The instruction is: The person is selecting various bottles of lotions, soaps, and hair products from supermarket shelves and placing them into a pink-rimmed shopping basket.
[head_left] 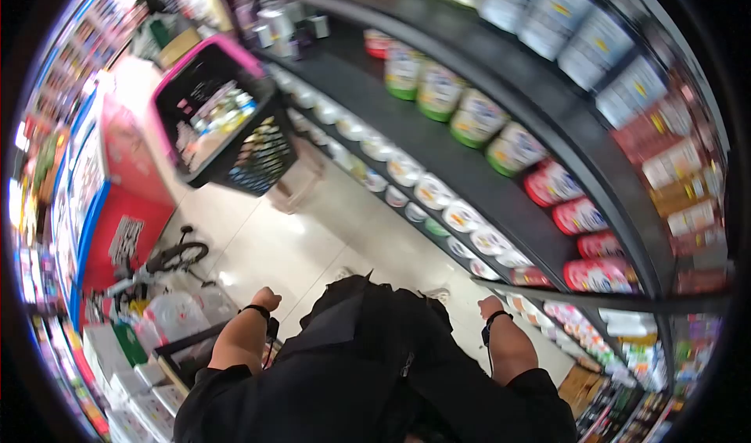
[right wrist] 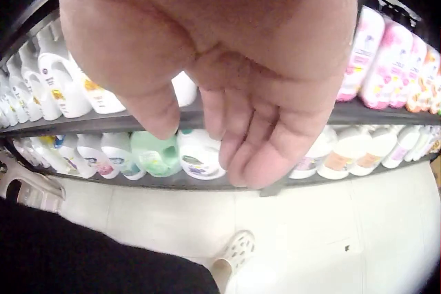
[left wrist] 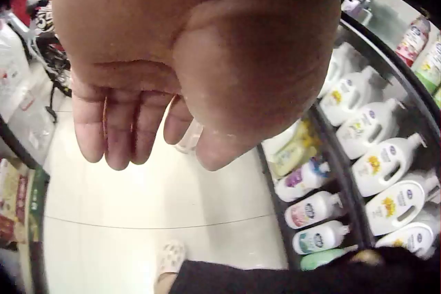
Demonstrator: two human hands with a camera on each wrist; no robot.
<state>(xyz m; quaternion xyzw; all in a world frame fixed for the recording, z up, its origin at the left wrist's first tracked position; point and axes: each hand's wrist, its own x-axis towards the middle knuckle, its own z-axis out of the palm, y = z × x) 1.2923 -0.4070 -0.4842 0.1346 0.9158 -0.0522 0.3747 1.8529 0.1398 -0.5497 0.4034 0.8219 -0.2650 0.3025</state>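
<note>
My left hand (head_left: 267, 298) hangs in front of me at the left and holds nothing. In the left wrist view its fingers (left wrist: 118, 128) reach downward over the pale floor, loosely bent. At my other side hangs the right hand (head_left: 491, 307), close to the lower shelves. The right wrist view shows that palm with slack, curled fingers (right wrist: 265, 146) and nothing in them. Behind it stand a green bottle (right wrist: 155, 153) and a white bottle (right wrist: 198, 156) on the bottom shelf, overlapped by the hand in this view.
A black basket with a pink rim (head_left: 266, 157), holding goods, rests on a beige stool (head_left: 301, 181) ahead. Long black shelves (head_left: 469, 177) of bottles run along the right. A red cabinet (head_left: 141, 192), a small bicycle (head_left: 184, 255) and boxes (head_left: 145, 396) line the left.
</note>
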